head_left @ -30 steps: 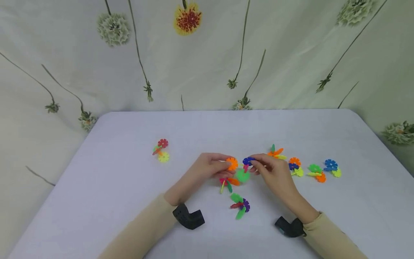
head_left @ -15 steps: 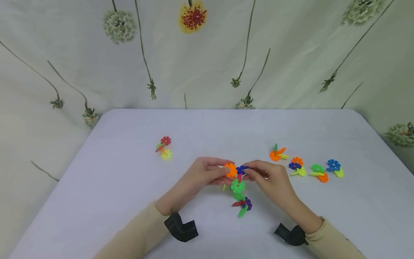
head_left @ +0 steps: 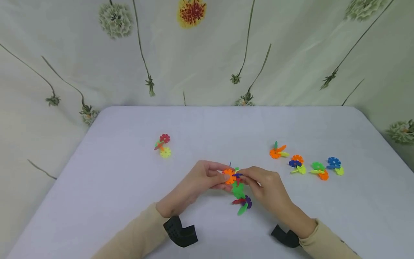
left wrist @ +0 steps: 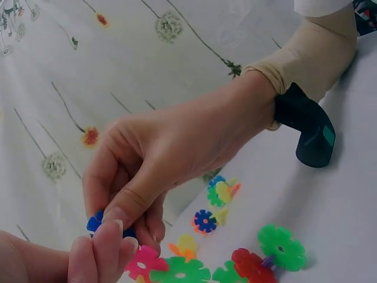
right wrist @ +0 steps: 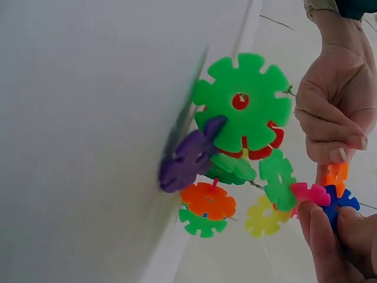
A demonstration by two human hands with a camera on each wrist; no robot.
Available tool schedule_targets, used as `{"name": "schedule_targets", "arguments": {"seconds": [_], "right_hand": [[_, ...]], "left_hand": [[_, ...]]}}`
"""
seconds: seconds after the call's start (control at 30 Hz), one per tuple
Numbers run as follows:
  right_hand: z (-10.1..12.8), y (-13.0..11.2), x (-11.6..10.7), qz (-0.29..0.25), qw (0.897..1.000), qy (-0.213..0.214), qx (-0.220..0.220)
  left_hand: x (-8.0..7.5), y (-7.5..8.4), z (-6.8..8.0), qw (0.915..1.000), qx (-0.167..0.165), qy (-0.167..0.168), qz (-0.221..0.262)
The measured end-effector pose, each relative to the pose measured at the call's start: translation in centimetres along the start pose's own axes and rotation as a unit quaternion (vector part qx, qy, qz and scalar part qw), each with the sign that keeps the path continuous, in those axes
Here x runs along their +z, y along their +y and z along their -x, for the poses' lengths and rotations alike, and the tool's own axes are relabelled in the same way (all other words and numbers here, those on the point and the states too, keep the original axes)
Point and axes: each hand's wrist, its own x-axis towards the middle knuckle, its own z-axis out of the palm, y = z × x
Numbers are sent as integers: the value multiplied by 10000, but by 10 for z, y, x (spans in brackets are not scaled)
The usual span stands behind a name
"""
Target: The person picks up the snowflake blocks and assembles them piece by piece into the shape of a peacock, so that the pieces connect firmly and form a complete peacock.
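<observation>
The left hand (head_left: 207,176) pinches an orange disc (head_left: 229,176) and the right hand (head_left: 263,183) pinches a blue disc (head_left: 238,175); a second ago these were apart, now they meet edge to edge above the surface (head_left: 113,172), so the joining seems nearly done (green (head_left: 238,190) and pink discs hang below). A loose cluster (head_left: 242,204) lies just nearer.
</observation>
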Motion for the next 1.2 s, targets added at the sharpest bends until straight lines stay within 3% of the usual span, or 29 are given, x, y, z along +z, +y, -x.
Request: {"name": "schedule_targets", "arguments": {"seconds": [0.17, 0.3, 0.5, 0.6, 0.7, 0.9, 1.0, 1.1, 1.2], "right_hand": [[-5, -3, -7, -405, 9987, 201, 250], [-10, 3, -16, -745, 9928, 323, 878], [-13, 31, -23, -1020, 9669, 306, 2320], [-11, 45, -20, -1259, 9512, 49, 2815], [-9, 56, -16, -1151, 9471, -160, 2992], [-12, 65, -13, -1068, 9439, -455, 3092], [-9, 61, -18, -853, 9447, -544, 3119], [-1, 52, -26, -285, 9542, -389, 2953], [10, 41, -32, 307, 9631, -287, 2658]], "left_hand": [[2, 10, 0, 9996, 207, -96, -137], [-8, 17, -4, 9986, 337, -137, -392], [-48, 0, -9, 9958, 418, 260, -777], [-61, -16, -17, 9901, 279, 291, -1341], [-62, -27, -25, 9759, 226, 280, -2153], [-42, -25, -27, 9312, 670, 225, -3576], [-31, -20, -21, 9172, 819, 19, -3899], [-24, -19, -16, 9039, 957, -330, -4156], [-21, -20, -13, 8936, 991, -457, -4354]]}}
